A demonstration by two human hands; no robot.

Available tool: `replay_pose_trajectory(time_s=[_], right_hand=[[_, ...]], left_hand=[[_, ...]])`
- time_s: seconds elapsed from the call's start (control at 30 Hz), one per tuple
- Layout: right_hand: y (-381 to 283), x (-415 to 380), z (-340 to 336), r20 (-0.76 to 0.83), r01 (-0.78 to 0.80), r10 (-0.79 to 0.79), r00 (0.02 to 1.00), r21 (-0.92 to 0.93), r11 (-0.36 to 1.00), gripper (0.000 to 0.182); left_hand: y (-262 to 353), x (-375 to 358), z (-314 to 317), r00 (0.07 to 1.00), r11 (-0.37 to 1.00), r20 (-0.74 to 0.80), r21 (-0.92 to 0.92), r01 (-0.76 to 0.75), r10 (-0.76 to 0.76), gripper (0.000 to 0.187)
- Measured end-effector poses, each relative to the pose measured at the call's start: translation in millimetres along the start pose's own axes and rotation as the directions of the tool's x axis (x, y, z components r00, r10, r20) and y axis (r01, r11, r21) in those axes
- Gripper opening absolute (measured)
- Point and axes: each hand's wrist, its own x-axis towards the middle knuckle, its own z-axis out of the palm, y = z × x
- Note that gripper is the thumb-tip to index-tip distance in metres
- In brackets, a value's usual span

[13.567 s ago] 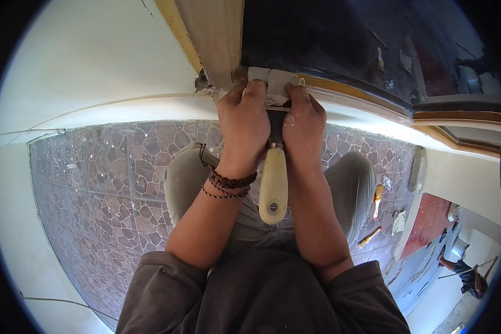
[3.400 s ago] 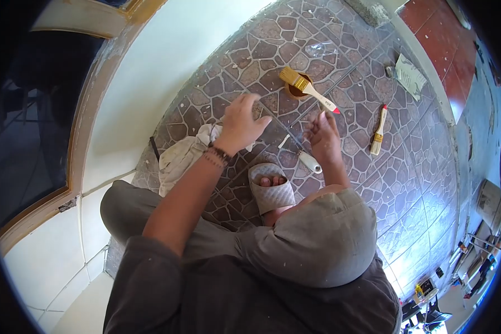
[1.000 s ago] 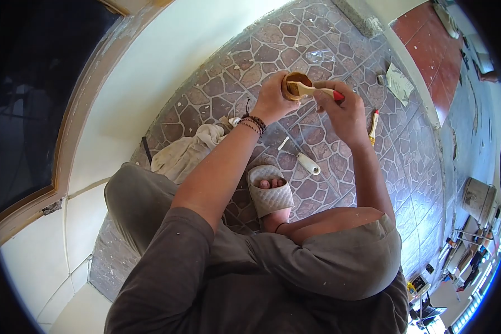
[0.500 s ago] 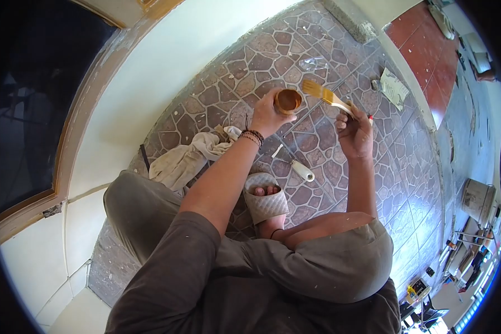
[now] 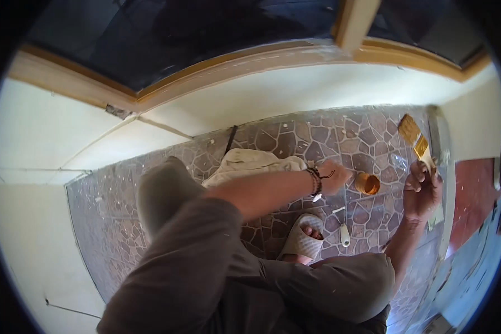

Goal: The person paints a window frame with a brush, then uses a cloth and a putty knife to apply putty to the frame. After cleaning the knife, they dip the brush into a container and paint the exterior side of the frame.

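My right hand (image 5: 422, 192), raised at the right, is closed round the pale handle of a paintbrush (image 5: 415, 138). The brush points up and to the left, its wide bristles coated brown-yellow. My left hand (image 5: 335, 177) is smeared by motion, so its fingers do not show clearly. Just to its right stands a small cup (image 5: 366, 183) with orange-brown paint inside, seemingly on the floor and apart from the hand. Beneath my left forearm lies a crumpled cream cloth (image 5: 245, 162). A white-handled tool (image 5: 344, 235) lies on the tiles near my sandalled foot (image 5: 309, 234).
A window frame (image 5: 250, 72) of brown wood with dark glass runs above a pale wall (image 5: 233, 103). A dark bar (image 5: 231, 139) sticks out behind the cloth. Clear plastic (image 5: 398, 161) lies on the stone-patterned floor (image 5: 373, 214); a raised ledge (image 5: 438, 133) borders it at the right.
My view has turned left toward the window frame. My left hand has come off the cup, which now stands on the floor. My right hand still holds the paintbrush.
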Motion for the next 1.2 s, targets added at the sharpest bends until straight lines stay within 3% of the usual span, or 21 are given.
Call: replay_pose_trajectory(time_s=[0.07,0.13,0.27,0.33,0.4,0.43,0.47,0.53,0.6,0.67,0.77,0.97,1.07,1.2], right_hand=[[7.6,26.0,36.1,0.057,0.009,-0.003,0.998,-0.114,0.993,0.033],[19.4,49.1,71.8,0.127,-0.033,0.048,0.991,-0.117,0.993,0.029],[50.6,83.2,132.0,0.227,-0.017,0.085,0.97,-0.283,0.959,0.025],[67.8,88.5,157.2,0.243,0.033,0.053,0.969,-0.339,0.94,0.023],[84.0,90.2,176.4,0.257,0.062,0.041,0.966,-0.379,0.923,0.023],[91.4,90.9,183.7,0.282,0.092,0.029,0.959,-0.406,0.909,0.022],[97.7,92.2,188.7,0.272,0.089,0.032,0.962,-0.421,0.903,0.022],[108.3,93.5,197.7,0.382,0.146,0.047,0.923,-0.46,0.876,0.022],[120.8,93.2,211.3,0.38,0.172,0.047,0.924,-0.521,0.836,0.023],[133.0,93.9,220.0,0.451,0.259,0.062,0.89,-0.614,0.745,0.023],[151.0,89.9,237.4,0.42,0.244,0.067,0.905,-0.642,0.727,0.022],[172.6,96.6,243.6,0.406,0.204,0.114,0.907,-0.659,0.724,0.018],[175.3,104.0,245.1,0.395,0.19,0.102,0.913,-0.633,0.75,0.017],[177.7,113.0,244.9,0.356,0.14,0.117,0.927,-0.619,0.773,0.017]], left_hand=[[-22.7,-33.1,-33.8,0.966,0.98,0.183,0.039,-0.195,0.185,0.016],[-25.6,-80.3,-85.4,0.931,0.995,0.353,0.007,-0.102,0.093,0.014],[-5.8,-166.3,-213.5,0.907,0.994,0.415,0.103,0.033,-0.073,0.011],[-10.6,-201.2,-254.6,0.956,0.985,0.242,-0.005,0.172,-0.166,0.011],[-6.9,-214.2,-302.0,0.96,0.952,0.049,0.154,0.265,-0.275,0.009],[-10.9,-225.0,-314.5,0.953,0.962,-0.222,0.129,0.239,-0.207,0.014],[-16.4,-235.8,-323.7,0.867,0.972,-0.48,0.107,0.211,-0.135,0.023],[-26.4,-253.7,-341.9,0.837,0.973,-0.526,0.069,0.219,-0.151,0.028],[-34.8,-263.0,-345.9,0.801,0.971,-0.575,0.042,0.234,-0.168,0.034],[-39.5,-270.3,-343.6,0.742,0.912,-0.535,-0.171,0.372,-0.403,0.034],[-54.0,-271.9,-342.1,0.737,0.948,-0.596,-0.196,0.251,-0.318,0.033],[-68.3,-273.5,-342.9,0.726,0.974,-0.651,-0.105,0.201,-0.22,0.035],[-64.8,-270.1,-341.5,0.677,0.96,-0.682,-0.2,0.193,-0.278,0.037],[-62.8,-268.0,-342.7,0.675,0.952,-0.672,-0.188,0.239,-0.303,0.039]])
